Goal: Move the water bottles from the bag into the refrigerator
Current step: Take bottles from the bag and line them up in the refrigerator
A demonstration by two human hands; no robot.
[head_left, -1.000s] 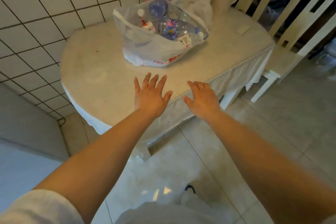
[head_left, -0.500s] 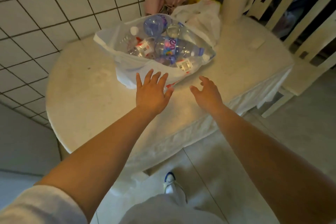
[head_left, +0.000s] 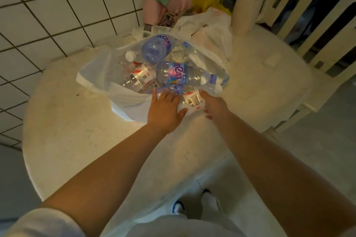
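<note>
A: Bottles (head_left: 173, 75) sit piled in the white bag (head_left: 123, 100), far centre of the counter (head_left: 77, 140).
B: Hands?
A: Left hand (head_left: 165, 110) flat, fingers straight, at the near rim. Right hand (head_left: 214, 105) at the rim too; can't tell its fingers.
B: Handling?
A: Probably heavy if full, slick plastic. Grip mid-body at the label, not the cap.

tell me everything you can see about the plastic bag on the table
The plastic bag is thin, whitish and half see-through, crumpled, with red print low on its front. It sits on the pale round table near the tiled wall, its mouth open upward. Inside lie several clear water bottles piled on their sides, some with purple labels and caps, some with red and white labels. The left hand rests on its near edge, and the right hand touches its right side. A second white bag lies behind it.
</note>
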